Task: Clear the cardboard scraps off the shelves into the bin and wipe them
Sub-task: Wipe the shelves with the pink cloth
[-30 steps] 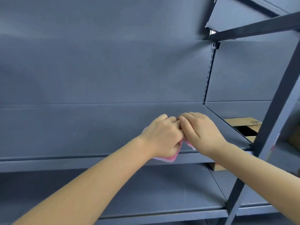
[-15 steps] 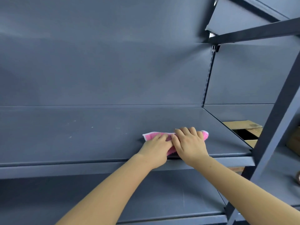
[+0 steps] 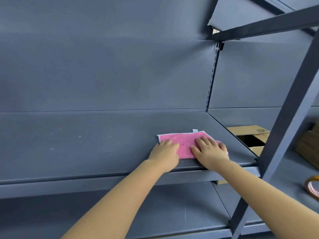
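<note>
A pink cloth (image 3: 184, 144) with a white edge lies spread flat on the dark grey shelf (image 3: 86, 144), near its right end. My left hand (image 3: 165, 152) rests on the cloth's left part with fingers flat. My right hand (image 3: 211, 152) presses on its right part, fingers straight and spread. Small pale specks dot the shelf to the left. No cardboard scraps show on this shelf.
A lower grey shelf (image 3: 172, 213) runs beneath. An open cardboard box (image 3: 250, 137) sits behind the shelf's right end. A dark upright post (image 3: 284, 126) stands at the right, with more cardboard (image 3: 309, 149) and a roll of tape (image 3: 313, 188) beyond it.
The cloth, bunched between both hands a second ago, was laid on the shelf and now lies spread out flat under both palms.
</note>
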